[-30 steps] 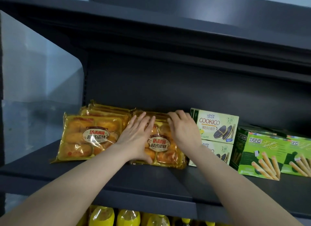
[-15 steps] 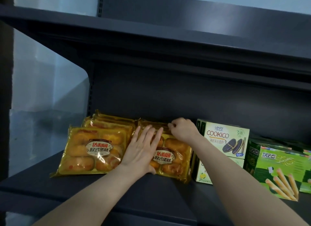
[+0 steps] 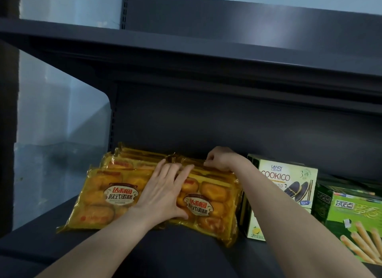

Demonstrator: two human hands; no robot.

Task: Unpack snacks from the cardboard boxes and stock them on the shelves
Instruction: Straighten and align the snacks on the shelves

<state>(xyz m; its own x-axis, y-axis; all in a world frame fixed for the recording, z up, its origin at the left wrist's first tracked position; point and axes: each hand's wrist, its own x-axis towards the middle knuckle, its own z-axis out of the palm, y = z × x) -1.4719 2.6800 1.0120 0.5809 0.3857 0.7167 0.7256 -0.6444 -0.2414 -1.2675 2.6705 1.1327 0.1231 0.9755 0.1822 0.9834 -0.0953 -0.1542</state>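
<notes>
STEP: squaring the right cake pack (image 3: pixel 208 203) on the shelf (image 3: pixel 128 255) | HANDS: left hand (image 3: pixel 163 193) flat, open on pack; right hand (image 3: pixel 222 158) pinching its rear edge | NEXT: likely nudge it flush beside the left cake pack (image 3: pixel 105 197), off the Cookico box (image 3: pixel 289 180)

Left hand (image 3: pixel 163 192): bare, no glove, ring or watch in view.
Right hand (image 3: pixel 222 159): bare, nothing worn at the wrist.
Forearms: both uncovered up to the frame's lower edge; no sleeve or cuff shows.
Nails: short, unpainted where visible.
</notes>
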